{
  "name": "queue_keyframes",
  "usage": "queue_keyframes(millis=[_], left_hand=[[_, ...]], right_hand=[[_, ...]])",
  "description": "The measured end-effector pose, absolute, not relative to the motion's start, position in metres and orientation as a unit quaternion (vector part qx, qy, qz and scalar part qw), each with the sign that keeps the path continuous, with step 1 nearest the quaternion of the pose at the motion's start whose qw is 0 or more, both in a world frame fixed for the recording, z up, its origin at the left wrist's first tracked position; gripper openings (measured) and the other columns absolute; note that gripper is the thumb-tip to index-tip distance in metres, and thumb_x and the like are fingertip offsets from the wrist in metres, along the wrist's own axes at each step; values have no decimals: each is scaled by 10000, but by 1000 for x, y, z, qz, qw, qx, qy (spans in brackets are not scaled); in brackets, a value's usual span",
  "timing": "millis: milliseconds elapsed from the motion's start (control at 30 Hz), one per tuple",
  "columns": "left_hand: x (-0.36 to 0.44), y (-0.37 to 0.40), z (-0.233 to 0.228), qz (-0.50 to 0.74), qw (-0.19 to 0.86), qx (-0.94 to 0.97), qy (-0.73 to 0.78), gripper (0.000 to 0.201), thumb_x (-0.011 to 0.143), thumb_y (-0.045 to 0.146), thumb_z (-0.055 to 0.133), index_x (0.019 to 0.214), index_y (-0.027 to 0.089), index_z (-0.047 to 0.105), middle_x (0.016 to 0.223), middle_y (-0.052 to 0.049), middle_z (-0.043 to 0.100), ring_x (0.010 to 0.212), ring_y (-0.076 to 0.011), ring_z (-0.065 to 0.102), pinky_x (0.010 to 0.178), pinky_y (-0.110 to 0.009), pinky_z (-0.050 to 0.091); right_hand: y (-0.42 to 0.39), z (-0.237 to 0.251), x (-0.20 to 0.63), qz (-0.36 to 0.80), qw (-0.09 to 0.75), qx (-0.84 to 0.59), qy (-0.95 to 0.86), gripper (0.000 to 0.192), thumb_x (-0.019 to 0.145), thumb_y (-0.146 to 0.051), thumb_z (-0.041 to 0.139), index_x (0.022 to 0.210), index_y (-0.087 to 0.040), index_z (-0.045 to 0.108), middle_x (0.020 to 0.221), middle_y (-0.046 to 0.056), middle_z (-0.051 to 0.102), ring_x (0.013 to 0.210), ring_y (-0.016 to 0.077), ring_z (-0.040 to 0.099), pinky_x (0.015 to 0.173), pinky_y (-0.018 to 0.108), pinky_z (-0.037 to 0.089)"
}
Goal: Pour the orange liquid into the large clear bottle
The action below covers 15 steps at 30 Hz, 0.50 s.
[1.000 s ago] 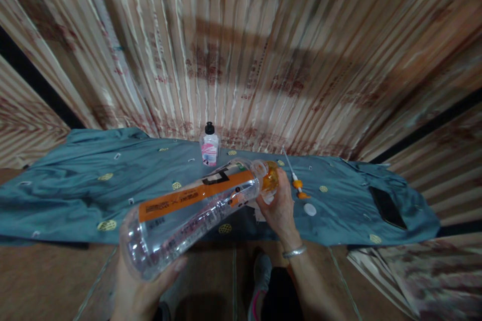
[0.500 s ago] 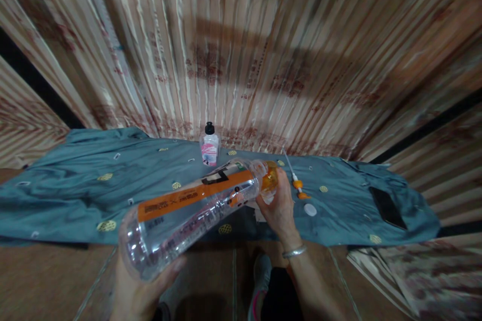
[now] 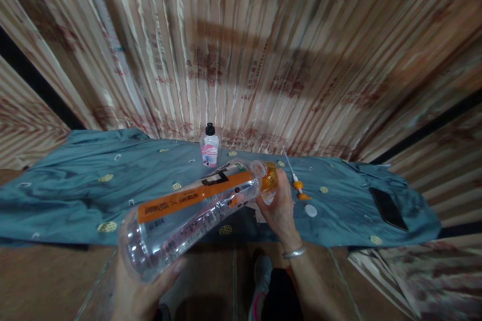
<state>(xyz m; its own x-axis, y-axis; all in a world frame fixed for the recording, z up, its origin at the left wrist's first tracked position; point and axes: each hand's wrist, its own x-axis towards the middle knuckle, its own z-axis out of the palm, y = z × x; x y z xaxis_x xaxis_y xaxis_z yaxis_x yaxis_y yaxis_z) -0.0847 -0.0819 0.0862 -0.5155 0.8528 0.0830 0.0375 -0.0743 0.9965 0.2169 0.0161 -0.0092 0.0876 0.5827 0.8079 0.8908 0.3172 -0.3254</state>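
A large clear plastic bottle (image 3: pixel 205 200) with an orange label is tilted over the cloth, its neck to the right. My left hand (image 3: pixel 141 281) is wrapped round its base from below. At the neck, my right hand (image 3: pixel 278 208) grips a small see-through container (image 3: pixel 269 175) with an amber upper part. The bottle's mouth meets this container, and my fingers hide much of it. Just right of that hand lies a pump dispenser top (image 3: pixel 298 188) with an orange head and a long thin tube. A round white cap (image 3: pixel 311 210) rests below it.
On the teal cloth (image 3: pixel 150 160) stands a small clear bottle (image 3: pixel 210 148) with a black cap and pink label. A black phone (image 3: pixel 387 207) lies at the right. A pleated, patterned curtain (image 3: pixel 241 50) hangs behind. Tiled floor (image 3: pixel 203 271) shows in front.
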Motion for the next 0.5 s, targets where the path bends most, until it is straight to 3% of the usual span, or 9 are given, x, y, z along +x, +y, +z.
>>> queue_keyframes(millis=[100,367,433,500], left_hand=[[-83,-82,93,634,325,367,599,1093,381,580,1066,1375,307,703,1394,-110,780,1436,-556,693,1329,-813,431],[-90,-83,90,630,323,380,596,1001,464,475,1056,1388,282,721,1398,-113,826,1380,-440,754,1207,-594,632],[-98,-80,82,628,309,404,590,1002,473,502,1065,1390,276,731,1379,-116,836,1335,-434,783,1138,-573,680],[-102,-78,76,623,290,437,581,1061,357,499,1100,1332,262,756,1240,-115,871,1172,-459,839,931,-566,761]], right_hand=[[16,-10,217,-158,475,-563,-658,861,1066,-334,730,1817,-213,325,1684,253,631,1611,404,615,1306,713,560],[16,-11,217,-155,476,-562,-659,880,1052,-321,747,1819,-225,325,1696,249,625,1611,406,614,1307,712,556],[16,-11,217,-161,479,-560,-657,868,1059,-324,740,1816,-223,329,1686,249,631,1605,406,619,1303,714,558],[16,-10,217,-161,479,-561,-656,862,1061,-323,733,1815,-220,329,1688,251,628,1611,409,614,1305,721,554]])
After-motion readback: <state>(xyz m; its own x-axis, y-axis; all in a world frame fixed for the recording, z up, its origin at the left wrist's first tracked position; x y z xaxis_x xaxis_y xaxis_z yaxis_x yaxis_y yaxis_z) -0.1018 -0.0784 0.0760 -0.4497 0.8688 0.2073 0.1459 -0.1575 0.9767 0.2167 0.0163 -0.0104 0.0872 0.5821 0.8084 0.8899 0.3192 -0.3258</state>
